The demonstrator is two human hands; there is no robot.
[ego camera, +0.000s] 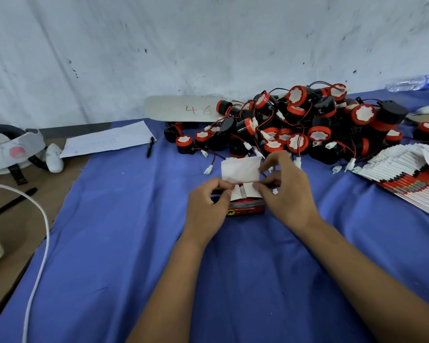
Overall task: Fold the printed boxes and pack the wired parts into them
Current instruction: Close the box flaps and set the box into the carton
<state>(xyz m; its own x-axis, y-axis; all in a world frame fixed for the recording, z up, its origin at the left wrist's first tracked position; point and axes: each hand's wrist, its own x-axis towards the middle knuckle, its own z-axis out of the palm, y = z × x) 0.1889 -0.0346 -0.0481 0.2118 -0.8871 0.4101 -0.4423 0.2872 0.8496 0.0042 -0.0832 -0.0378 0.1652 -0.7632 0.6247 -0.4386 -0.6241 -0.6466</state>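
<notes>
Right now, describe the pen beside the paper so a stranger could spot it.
Start at the blue cloth covering the table. Near its far left edge lies a white paper sheet; the slim black pen rests at its right corner, alone, left of the red-and-black parts pile.

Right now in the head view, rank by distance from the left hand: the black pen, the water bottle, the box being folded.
1. Box being folded: held by the left hand.
2. Black pen: far-left, beside the paper.
3. Water bottle: far right, by the wall.

Red printed box point(247, 208) stands open-flapped before piled wired parts point(305, 125).
</notes>
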